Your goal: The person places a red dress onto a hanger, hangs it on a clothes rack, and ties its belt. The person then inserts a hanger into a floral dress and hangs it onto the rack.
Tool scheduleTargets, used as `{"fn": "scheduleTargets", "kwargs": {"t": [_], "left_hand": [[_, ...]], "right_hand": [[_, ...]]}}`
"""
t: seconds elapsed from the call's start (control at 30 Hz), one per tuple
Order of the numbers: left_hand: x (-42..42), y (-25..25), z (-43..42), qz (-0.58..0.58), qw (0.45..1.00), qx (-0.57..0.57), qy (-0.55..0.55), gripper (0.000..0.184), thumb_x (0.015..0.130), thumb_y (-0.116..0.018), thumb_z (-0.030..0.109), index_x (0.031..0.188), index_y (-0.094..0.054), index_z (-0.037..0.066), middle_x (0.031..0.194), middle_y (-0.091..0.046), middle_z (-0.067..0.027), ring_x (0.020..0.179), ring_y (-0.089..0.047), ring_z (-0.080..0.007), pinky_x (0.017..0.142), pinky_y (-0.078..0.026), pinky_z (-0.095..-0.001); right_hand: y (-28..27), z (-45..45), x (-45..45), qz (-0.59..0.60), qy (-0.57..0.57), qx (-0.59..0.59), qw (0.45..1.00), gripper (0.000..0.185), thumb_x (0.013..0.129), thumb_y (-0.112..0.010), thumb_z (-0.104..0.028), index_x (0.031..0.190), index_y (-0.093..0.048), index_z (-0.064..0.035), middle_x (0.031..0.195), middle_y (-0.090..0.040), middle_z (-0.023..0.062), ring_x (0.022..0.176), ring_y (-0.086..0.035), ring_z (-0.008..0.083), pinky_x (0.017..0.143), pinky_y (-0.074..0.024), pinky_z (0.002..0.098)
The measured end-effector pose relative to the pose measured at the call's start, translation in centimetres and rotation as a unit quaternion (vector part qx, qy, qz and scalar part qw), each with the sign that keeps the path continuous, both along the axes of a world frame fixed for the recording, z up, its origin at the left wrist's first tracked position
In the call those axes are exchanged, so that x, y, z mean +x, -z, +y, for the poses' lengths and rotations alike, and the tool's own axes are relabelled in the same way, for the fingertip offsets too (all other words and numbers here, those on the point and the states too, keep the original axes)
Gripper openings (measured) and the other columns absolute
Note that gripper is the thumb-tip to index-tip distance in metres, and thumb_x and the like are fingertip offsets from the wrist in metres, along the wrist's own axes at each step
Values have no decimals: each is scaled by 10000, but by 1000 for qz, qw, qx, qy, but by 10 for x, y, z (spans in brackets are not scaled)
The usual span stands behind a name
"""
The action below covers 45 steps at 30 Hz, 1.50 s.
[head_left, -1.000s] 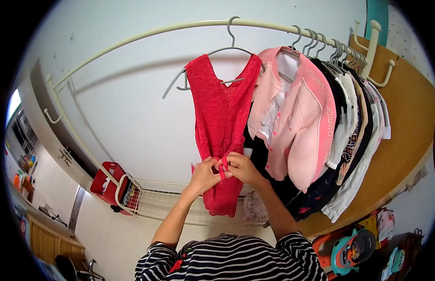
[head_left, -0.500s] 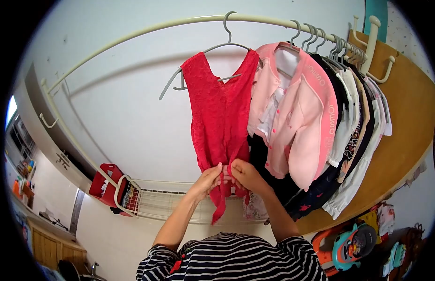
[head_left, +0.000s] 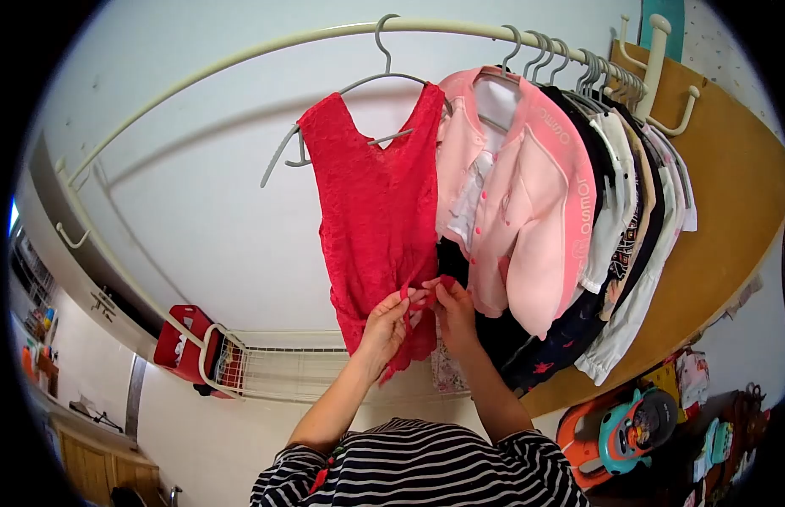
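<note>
A red sleeveless top (head_left: pixel 371 203) with a V-shaped neck hangs on a grey hanger (head_left: pixel 384 55). The hanger's left end sticks out past the top's shoulder. Low on the garment, my left hand (head_left: pixel 386 329) pinches a narrow red tie at its front. My right hand (head_left: pixel 454 317) is closed on another gathered part of the tie, just to the right. The fingers of both hands nearly meet, and part of the strip between them is hidden. A pink jacket (head_left: pixel 528 211) hangs right beside the top.
The cream rail (head_left: pixel 266 61) carries several more clothes (head_left: pixel 633 211) on the right, next to a brown board (head_left: pixel 722 211). Below are a wire shelf (head_left: pixel 291 363), a red basket (head_left: pixel 174 346) at left and an orange and teal toy (head_left: pixel 621 435) at lower right.
The view has shifted slightly, so the rack sits further left. My hands have moved from gathering the cloth at the hem to pinching separate parts of the tie, my right hand slightly higher.
</note>
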<state>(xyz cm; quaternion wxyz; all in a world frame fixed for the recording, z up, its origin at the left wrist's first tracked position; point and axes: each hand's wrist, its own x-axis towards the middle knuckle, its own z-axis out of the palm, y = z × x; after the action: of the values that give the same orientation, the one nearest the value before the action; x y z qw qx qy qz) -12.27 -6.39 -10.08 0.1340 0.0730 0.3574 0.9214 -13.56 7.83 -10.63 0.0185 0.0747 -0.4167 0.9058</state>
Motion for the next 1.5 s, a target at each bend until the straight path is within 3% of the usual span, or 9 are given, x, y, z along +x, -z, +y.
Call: {"fn": "scheduleTargets", "kwargs": {"t": [0.17, 0.37, 0.57, 0.67, 0.93, 1.23, 1.37, 1.43, 1.5], "left_hand": [[-2, 30, 3, 174, 902, -374, -126, 258, 887, -464, -6, 1121, -575, 1, 1007, -618, -31, 875, -530, -61, 715, -412, -210], [5, 17, 0, 257, 807, -531, -30, 211, 908, -505, 123, 1009, -608, -31, 769, -603, 5, 691, -506, -50, 610, -407, -214], [-4, 15, -17, -41, 949, -310, 43, 307, 911, -504, 285, 733, -564, 43, 564, -512, 1, 434, -370, -70, 412, -262, -219], [-5, 9, -25, -144, 977, -125, 94, 283, 919, -490, 294, 750, -513, 68, 562, -454, 2, 383, -297, -58, 374, -223, -207], [1, -13, -31, -88, 970, -163, 157, 248, 940, -468, 283, 887, -552, 56, 569, -449, 3, 394, -289, -52, 382, -216, -190], [2, -17, -75, 101, 961, -259, -17, 164, 909, -532, 137, 1029, -611, 58, 625, -458, 43, 502, -364, -49, 444, -271, -206], [15, -27, -79, 299, 763, -569, -65, 83, 810, -617, 97, 762, -662, 47, 710, -543, 2, 624, -524, -149, 566, -431, -308], [17, -17, -81, 330, 501, -760, -251, 27, 729, -642, 62, 745, -661, 72, 738, -561, -60, 677, -565, -230, 588, -445, -339], [14, -15, -81, 307, 476, -757, -325, 43, 687, -655, 61, 726, -652, 79, 744, -557, -78, 681, -554, -270, 580, -426, -360]], "right_hand": [[-29, -8, -6, 183, 172, 346, 904, 171, 905, -498, -115, 829, -600, -2, 784, -637, 67, 768, -611, 208, 764, -469, 306], [-38, 5, -28, 370, 56, 781, 500, 153, 852, -525, -199, 772, -615, -104, 732, -624, 93, 705, -613, 298, 670, -447, 479], [-47, -3, -21, 450, 320, 594, 586, 166, 840, -547, -125, 963, -597, -26, 944, -590, 141, 837, -583, 295, 880, -396, 453], [11, 4, -25, 174, 202, 370, 890, 220, 790, -534, 52, 1000, -548, -14, 952, -568, 88, 934, -549, 189, 832, -421, 263], [20, 2, -15, 217, -97, 338, 911, 116, 833, -527, -4, 942, -564, -9, 789, -559, 36, 752, -516, 103, 704, -428, 245], [13, 36, -58, 179, 158, 349, 906, 110, 886, -504, -110, 852, -546, -14, 654, -493, -5, 524, -424, 71, 477, -351, 197], [-18, 49, -34, -44, -166, 245, 954, 131, 893, -490, -121, 877, -561, -12, 611, -482, 11, 456, -365, 75, 419, -291, 220], [-18, 54, -30, -80, -250, 228, 937, 140, 898, -480, -121, 893, -567, -12, 604, -484, 21, 443, -353, 73, 399, -270, 221], [-8, 61, -30, -25, -406, 212, 888, 162, 907, -459, -120, 915, -574, -5, 608, -494, 46, 429, -355, 67, 378, -261, 208]]}}
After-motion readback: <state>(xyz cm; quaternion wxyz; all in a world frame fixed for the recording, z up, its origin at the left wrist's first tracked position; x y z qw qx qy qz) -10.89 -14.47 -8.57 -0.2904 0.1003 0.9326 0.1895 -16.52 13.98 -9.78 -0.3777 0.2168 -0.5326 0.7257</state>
